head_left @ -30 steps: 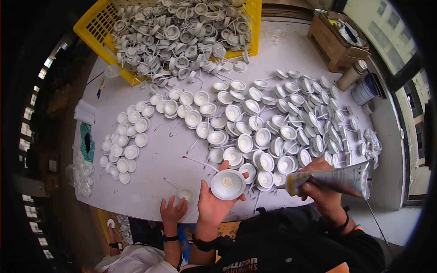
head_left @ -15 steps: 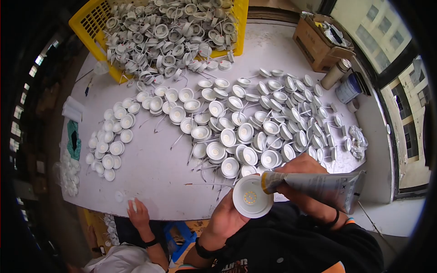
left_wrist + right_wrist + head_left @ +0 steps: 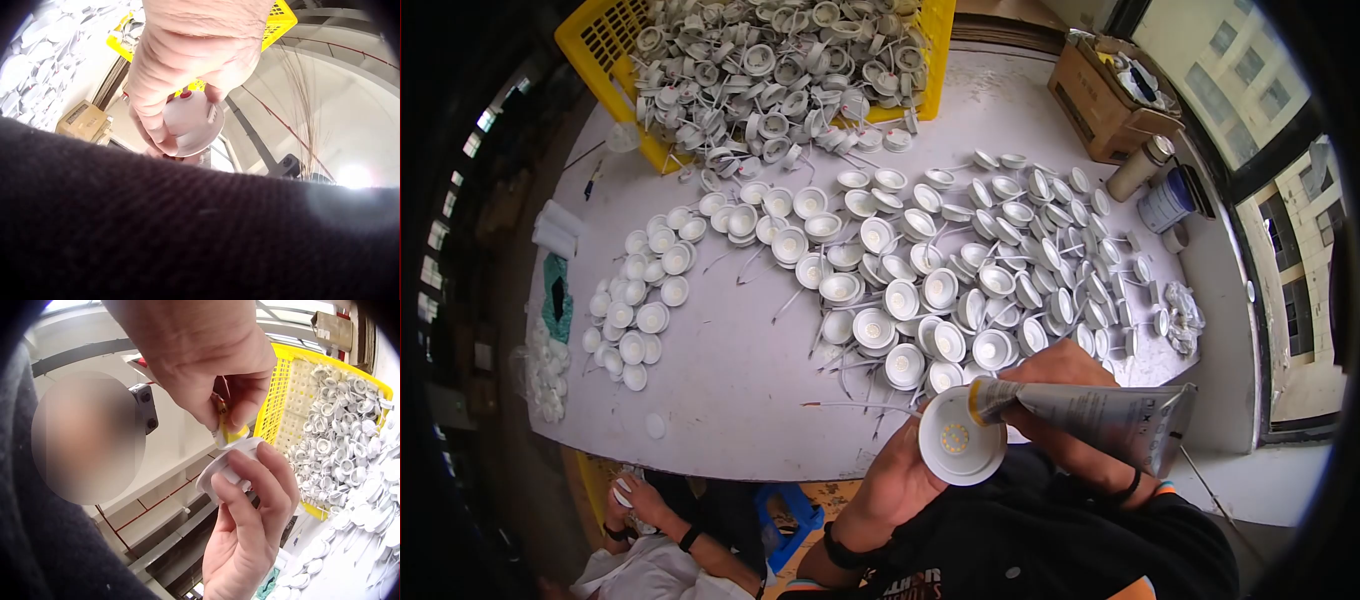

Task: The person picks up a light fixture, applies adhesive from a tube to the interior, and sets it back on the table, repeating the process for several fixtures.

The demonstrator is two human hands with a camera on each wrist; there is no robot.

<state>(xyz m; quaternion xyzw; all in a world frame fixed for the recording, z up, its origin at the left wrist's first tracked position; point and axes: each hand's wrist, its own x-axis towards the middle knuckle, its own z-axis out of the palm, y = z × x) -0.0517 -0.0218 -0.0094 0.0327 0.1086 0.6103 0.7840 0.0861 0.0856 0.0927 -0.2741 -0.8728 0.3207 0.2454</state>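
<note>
My left hand (image 3: 895,482) holds a white round downlight (image 3: 963,450) tilted face up, its ring of small yellow LEDs showing and a thin wire trailing left. The left wrist view shows the thumb and fingers curled about the back of the downlight (image 3: 194,122). My right hand (image 3: 1062,448) grips a silver tube (image 3: 1100,412) with a yellow band. In the head view the tube's yellow end overlaps the downlight's right rim. Close up in the right wrist view, the right fingers (image 3: 250,403) are around that yellow end (image 3: 232,434), right at the rim.
Many similar downlights (image 3: 940,290) cover the table (image 3: 730,400). A yellow crate (image 3: 595,50) heaped with grey-white fittings stands at the back. A cardboard box (image 3: 1095,105), a flask (image 3: 1138,168) and a tub (image 3: 1166,202) line the right. Another person's hands (image 3: 640,500) are at lower left.
The tube's yellow end has come left to the downlight's rim, and the downlight has shifted right and tilted. The other person's hand has drawn back from the table, now holding something white.
</note>
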